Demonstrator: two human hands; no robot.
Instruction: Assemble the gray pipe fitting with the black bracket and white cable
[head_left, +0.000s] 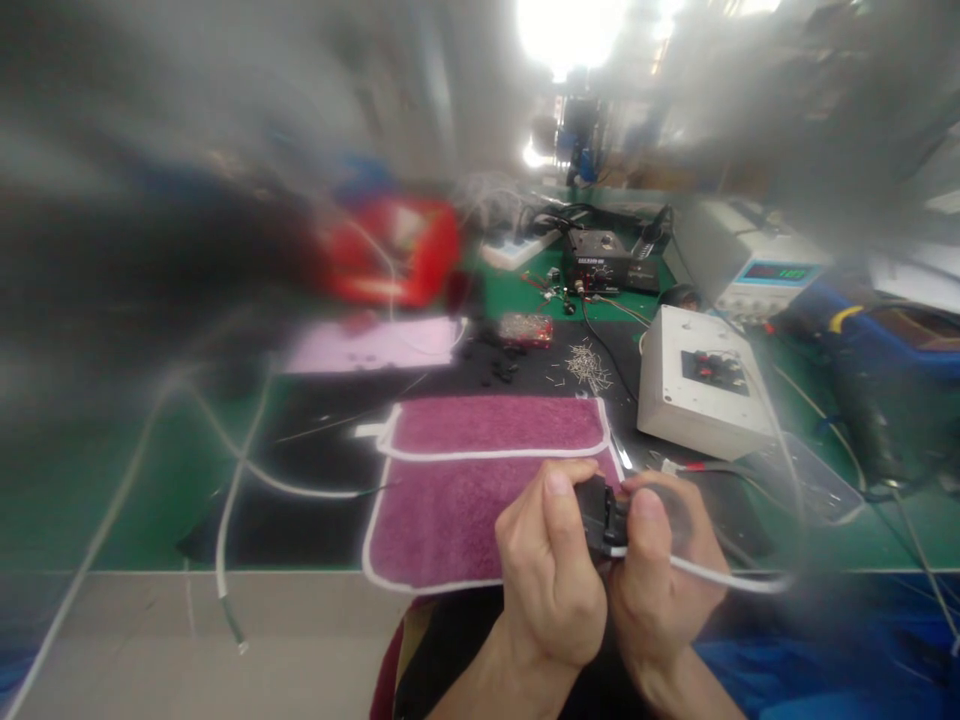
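Note:
Both of my hands are closed around a small black plastic housing (595, 515) in front of the purple cloth's lower right part. My left hand (551, 560) grips its left side, thumb on top. On the other side my right hand (660, 570) pinches it, thumb pressed near a gap where the housing shows two parts. A white cable (724, 577) runs from the housing under my right thumb and loops off to the right. My fingers hide much of the housing. The purple cloth (442, 510) with white edging lies partly behind my hands.
Loose metal pins or screws (589, 368) lie beyond the cloth. At right stand a white box with terminals (705, 375) and a power supply with a lit display (780, 272). A red bin (420, 250) is at back left; white cables (232, 500) cross the left side.

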